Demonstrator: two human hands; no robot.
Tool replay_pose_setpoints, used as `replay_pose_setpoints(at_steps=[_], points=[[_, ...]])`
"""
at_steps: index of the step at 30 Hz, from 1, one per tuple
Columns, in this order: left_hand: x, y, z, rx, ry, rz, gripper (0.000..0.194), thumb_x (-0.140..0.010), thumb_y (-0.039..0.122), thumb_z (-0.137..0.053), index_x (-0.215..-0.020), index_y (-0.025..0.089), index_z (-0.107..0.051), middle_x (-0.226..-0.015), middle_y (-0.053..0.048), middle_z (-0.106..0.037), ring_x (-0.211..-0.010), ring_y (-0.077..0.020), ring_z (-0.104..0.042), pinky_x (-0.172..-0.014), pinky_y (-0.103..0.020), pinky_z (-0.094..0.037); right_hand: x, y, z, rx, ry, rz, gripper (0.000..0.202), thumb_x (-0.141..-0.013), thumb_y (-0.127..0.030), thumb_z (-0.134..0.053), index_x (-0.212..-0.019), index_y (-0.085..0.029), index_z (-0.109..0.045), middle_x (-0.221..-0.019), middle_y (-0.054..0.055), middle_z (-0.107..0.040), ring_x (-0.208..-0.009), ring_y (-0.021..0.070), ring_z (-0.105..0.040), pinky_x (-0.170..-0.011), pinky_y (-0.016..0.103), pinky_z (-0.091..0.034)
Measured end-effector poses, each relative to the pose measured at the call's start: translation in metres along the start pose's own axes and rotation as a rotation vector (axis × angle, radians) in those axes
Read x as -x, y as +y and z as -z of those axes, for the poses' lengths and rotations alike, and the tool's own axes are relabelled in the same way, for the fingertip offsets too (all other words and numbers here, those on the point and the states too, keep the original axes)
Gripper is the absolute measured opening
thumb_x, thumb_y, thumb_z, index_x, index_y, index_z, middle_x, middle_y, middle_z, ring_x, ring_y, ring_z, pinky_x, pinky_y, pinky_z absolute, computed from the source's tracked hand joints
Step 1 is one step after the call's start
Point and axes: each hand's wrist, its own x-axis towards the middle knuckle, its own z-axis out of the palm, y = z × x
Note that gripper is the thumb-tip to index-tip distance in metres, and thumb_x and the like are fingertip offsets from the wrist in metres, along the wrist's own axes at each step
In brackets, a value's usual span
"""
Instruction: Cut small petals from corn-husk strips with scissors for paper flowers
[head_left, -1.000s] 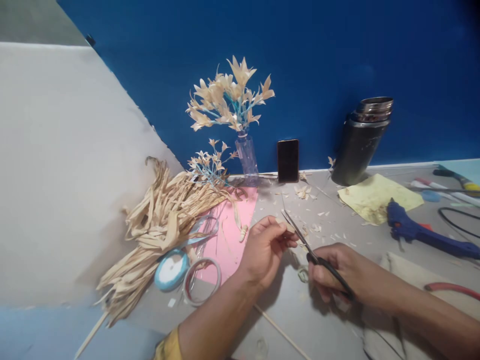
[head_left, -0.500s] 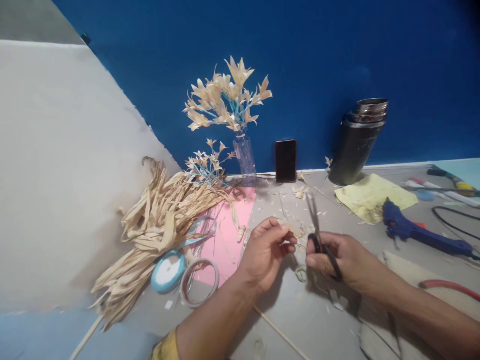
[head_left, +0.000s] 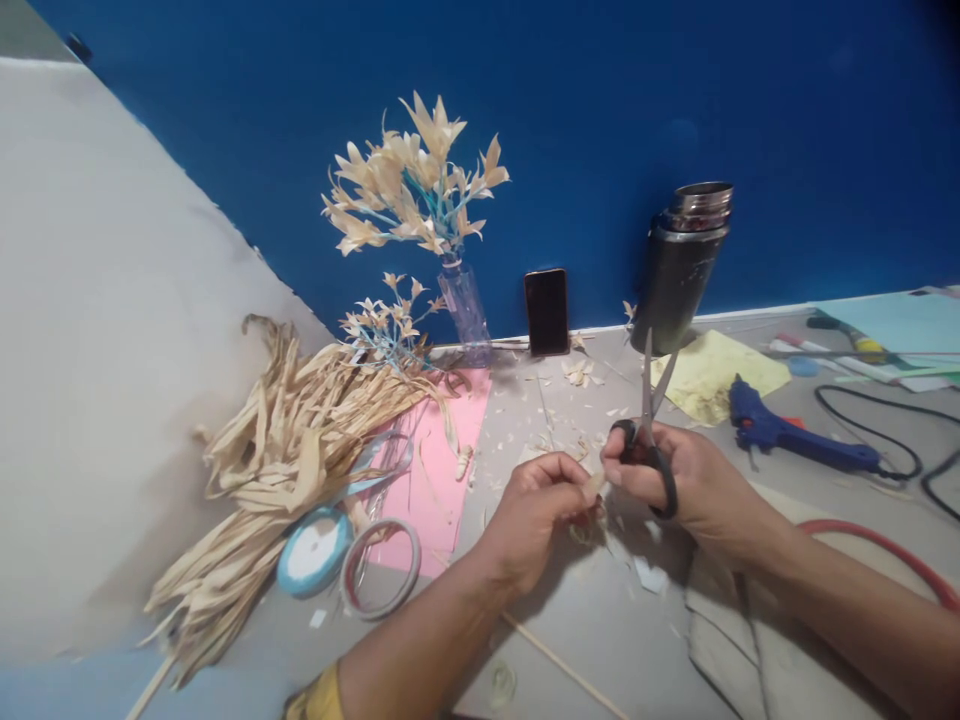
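My left hand (head_left: 544, 515) pinches a small pale piece of dried husk (head_left: 595, 488) between thumb and fingers. Close beside it, my right hand (head_left: 679, 480) holds black-handled scissors (head_left: 649, 425), blades pointing up and a little apart. The right fingertips are at the husk piece; whether they grip it I cannot tell. Pale husk scraps (head_left: 581, 372) lie scattered on the grey table around and beyond both hands. A bundle of dried husks (head_left: 300, 430) rests to the left, partly over a pink sheet (head_left: 431, 470).
Husk flowers (head_left: 420, 180) stand in a clear bottle (head_left: 466, 312) beside a phone (head_left: 547, 312) and a dark flask (head_left: 682, 265). A blue glue gun (head_left: 795, 435) and yellow paper (head_left: 720, 375) lie right. Ribbon spool (head_left: 315, 550), tape roll (head_left: 381, 568) and thin stick (head_left: 562, 665) lie nearer.
My hands have come closer together, and the right fingertips now meet the husk piece. The scissors' blades have spread slightly and point up. The view has shifted to the right.
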Motion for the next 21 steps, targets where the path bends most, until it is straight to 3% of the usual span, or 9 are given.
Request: replay_pose_setpoints(at_steps=[4, 7, 9, 12, 21], points=[[-0.001, 0.002, -0.001, 0.034, 0.065, -0.033, 0.013, -0.065, 0.018, -0.072, -0.065, 0.016, -0.059, -0.062, -0.002, -0.061, -0.059, -0.0114, -0.054, -0.063, -0.026, -0.039, -0.002, 0.001, 0.003, 0.073, 0.015, 0.008, 0.028, -0.076, -0.043, -0.072, -0.084, -0.020, -0.061, -0.060, -0.005, -0.052, -0.052, 0.0106, -0.044, -0.050, 0.023, -0.036], [-0.002, 0.007, 0.000, 0.141, 0.134, -0.125, 0.015, -0.068, 0.019, -0.074, -0.067, 0.016, -0.059, -0.071, -0.003, -0.065, -0.069, -0.0133, -0.059, -0.068, -0.026, -0.042, -0.002, 0.008, 0.000, 0.162, -0.193, -0.020, 0.040, -0.084, -0.057, -0.060, -0.075, -0.018, -0.060, -0.055, -0.004, -0.052, -0.049, 0.0107, -0.044, -0.047, 0.023, -0.032], [-0.002, 0.010, 0.001, 0.194, 0.130, -0.153, 0.015, -0.071, 0.019, -0.073, -0.068, 0.016, -0.058, -0.075, -0.004, -0.067, -0.071, -0.0139, -0.061, -0.070, -0.026, -0.044, -0.002, 0.012, -0.004, 0.194, -0.337, -0.029, 0.052, -0.083, -0.066, -0.054, -0.069, -0.017, -0.059, -0.055, -0.001, -0.054, -0.047, 0.0108, -0.045, -0.046, 0.023, -0.032], [-0.003, 0.010, 0.003, 0.253, 0.127, -0.170, 0.015, -0.072, 0.018, -0.072, -0.068, 0.015, -0.057, -0.075, -0.004, -0.067, -0.068, -0.0131, -0.061, -0.071, -0.027, -0.046, 0.000, 0.015, -0.010, 0.202, -0.454, -0.030, 0.057, -0.080, -0.071, -0.054, -0.064, -0.016, -0.055, -0.056, 0.002, -0.058, -0.045, 0.0095, -0.044, -0.045, 0.023, -0.033], [-0.004, 0.008, 0.002, 0.288, 0.125, -0.178, 0.016, -0.072, 0.018, -0.073, -0.068, 0.015, -0.057, -0.072, -0.002, -0.066, -0.065, -0.0118, -0.059, -0.068, -0.026, -0.047, 0.001, 0.015, -0.015, 0.254, -0.433, -0.154, 0.049, -0.078, -0.063, -0.058, -0.060, -0.018, -0.050, -0.053, 0.002, -0.059, -0.039, 0.0062, -0.038, -0.040, 0.022, -0.029]])
